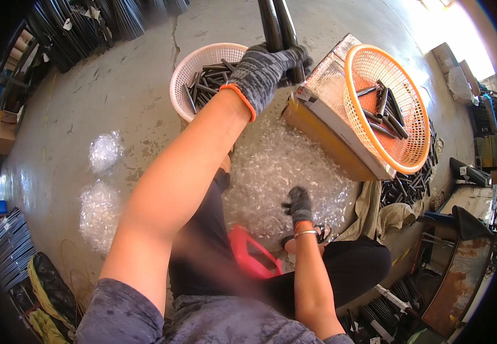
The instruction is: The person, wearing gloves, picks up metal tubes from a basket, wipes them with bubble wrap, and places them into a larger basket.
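Note:
My left hand [271, 66], in a grey knitted glove with an orange cuff, is raised and closed around two long black tubes [277, 26]. Below it stands a pale pink plastic basket [179, 80] holding several short black tubes [209, 83]. Lower down, my right hand [299, 203], also gloved in grey, hovers at the edge of a wide heap of small clear plastic pieces [280, 155]. Its thumb stands apart from the fingers, which are slightly blurred, and no object shows in it. An orange basket [351, 86] with several black tubes [389, 112] rests tilted on a cardboard box [331, 135].
Two bags of clear plastic pieces, an upper bag [105, 152] and a lower bag [100, 215], sit on the floor at left. A red plastic stool [245, 252] is between my legs. More black tubes [409, 183] are piled at right beside beige cloth [369, 212]. Rod bundles [59, 40] stand far left.

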The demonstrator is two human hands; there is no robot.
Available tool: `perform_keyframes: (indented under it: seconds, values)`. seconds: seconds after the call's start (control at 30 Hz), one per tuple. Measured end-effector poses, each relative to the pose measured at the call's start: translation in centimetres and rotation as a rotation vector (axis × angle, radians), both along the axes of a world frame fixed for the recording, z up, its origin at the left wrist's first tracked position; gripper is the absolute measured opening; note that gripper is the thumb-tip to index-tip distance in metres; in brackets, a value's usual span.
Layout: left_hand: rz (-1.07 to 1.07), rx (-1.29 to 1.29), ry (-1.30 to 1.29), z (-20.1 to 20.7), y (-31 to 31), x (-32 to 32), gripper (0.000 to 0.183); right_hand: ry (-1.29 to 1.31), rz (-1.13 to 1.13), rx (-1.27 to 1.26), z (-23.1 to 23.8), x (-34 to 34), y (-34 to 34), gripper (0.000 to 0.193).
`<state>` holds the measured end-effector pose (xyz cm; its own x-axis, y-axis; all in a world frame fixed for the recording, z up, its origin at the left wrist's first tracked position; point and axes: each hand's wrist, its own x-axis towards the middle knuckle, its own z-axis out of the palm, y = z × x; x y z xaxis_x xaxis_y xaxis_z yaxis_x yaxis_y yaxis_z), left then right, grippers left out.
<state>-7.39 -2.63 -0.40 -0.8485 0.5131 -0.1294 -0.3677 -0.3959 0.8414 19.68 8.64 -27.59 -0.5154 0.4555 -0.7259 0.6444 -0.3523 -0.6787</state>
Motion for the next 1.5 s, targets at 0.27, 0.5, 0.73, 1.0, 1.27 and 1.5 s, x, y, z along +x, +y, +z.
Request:
perform_keyframes:
  seconds: [0.27, 0.5, 0.73, 1.0, 1.27, 1.5]
  values:
    - [-0.156, 0.012, -0.012, -1.0, 0.9, 0.4, 0.023, 0.853, 0.079, -0.134, 22.5, -14.9, -0.6, 0.040]
    - [-0.118, -0.368, 0.138, -2.4, 1.1, 0.4, 0.020, 0.696, 0.025, -0.130, 14.8, -12.6, -2.3, 0.021]
    - [0.133, 0.067, -0.077, -0.3, -1.9, -1.5, 0.021, -0.291, 0.527, 0.462, -6.0, 5.5, -1.4, 0.030]
    - [-0.065, 0.141, -0.205, -0.6, -0.9, -0.2, 0.022, 0.582, -0.079, 0.279, 15.3, -10.2, -0.2, 0.042]
    - [-0.153, 0.279, -0.248, -0.6, -0.8, 0.1, 0.023, 0.717, 0.182, 0.192, 20.5, -12.6, -1.5, 0.023]
    - [-0.142, 0.184, -0.294, -2.4, -1.0, -1.0, 0.019, 0.676, 1.017, 0.705, 17.8, -6.7, 0.9, 0.026]
